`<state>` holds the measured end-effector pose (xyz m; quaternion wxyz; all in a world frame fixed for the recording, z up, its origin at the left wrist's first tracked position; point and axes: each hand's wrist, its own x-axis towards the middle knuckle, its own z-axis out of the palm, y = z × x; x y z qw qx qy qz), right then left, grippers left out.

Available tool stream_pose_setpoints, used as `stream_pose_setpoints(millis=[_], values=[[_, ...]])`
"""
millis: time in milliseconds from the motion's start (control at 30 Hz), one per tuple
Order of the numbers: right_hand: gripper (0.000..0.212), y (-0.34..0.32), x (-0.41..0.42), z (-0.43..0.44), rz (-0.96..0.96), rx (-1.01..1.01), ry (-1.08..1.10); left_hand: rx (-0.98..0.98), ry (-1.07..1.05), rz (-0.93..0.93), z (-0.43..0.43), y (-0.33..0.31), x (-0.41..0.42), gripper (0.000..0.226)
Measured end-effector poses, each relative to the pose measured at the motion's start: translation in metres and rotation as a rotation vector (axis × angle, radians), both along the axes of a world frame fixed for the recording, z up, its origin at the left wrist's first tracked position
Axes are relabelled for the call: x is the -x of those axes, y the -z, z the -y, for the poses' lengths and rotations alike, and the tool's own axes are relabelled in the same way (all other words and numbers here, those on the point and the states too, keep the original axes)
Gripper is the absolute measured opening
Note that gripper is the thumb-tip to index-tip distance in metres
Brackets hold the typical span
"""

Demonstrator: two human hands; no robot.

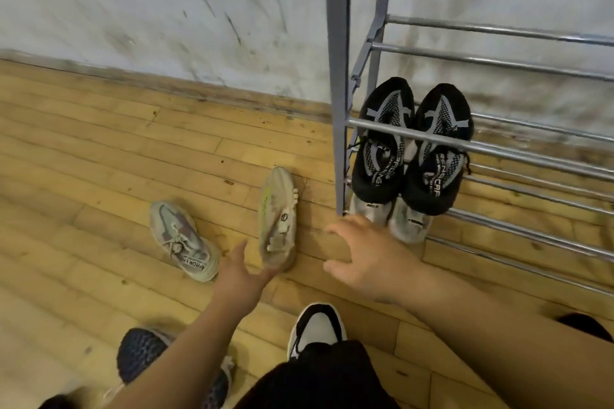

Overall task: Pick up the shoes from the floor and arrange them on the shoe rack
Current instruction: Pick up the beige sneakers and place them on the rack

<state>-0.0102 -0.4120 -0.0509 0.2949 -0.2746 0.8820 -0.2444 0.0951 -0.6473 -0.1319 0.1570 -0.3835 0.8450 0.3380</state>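
Two pale grey sneakers lie on the wooden floor. One sneaker (183, 239) sits upright at the left; the other sneaker (278, 217) lies tipped on its side beside it. My left hand (240, 271) reaches out with spread fingers, its fingertips touching the heel of the tipped sneaker. My right hand (363, 251) hovers open just right of that shoe, near the foot of the grey metal shoe rack (337, 76). A pair of black sneakers (410, 149) rests on a lower tier of the rack, with whitish shoes (392, 216) on the tier beneath them.
A dark blue mesh shoe (146, 355) lies on the floor at the bottom left. My own foot in a black and white shoe (317, 325) stands at the bottom centre. A scuffed white wall (166, 10) runs behind the floor and rack.
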Motion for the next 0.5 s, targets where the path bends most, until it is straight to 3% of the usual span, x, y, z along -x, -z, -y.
stream_pose_setpoints(millis=[133,300,400,500], values=[[0.062,0.021,0.004,0.039,0.195,-0.088,-0.01,-0.118,-0.167,-0.028,0.017,0.02,0.005,0.097],[0.064,0.049,0.011,0.08,0.276,-0.143,0.013,-0.071,-0.145,-0.087,0.046,0.031,-0.006,0.088],[0.08,0.066,0.014,0.102,0.374,-0.156,0.068,-0.167,-0.165,-0.116,0.058,0.039,-0.014,0.085],[0.097,0.083,0.009,0.12,0.487,-0.13,0.19,-0.393,-0.203,-0.11,0.042,0.038,-0.004,0.086]])
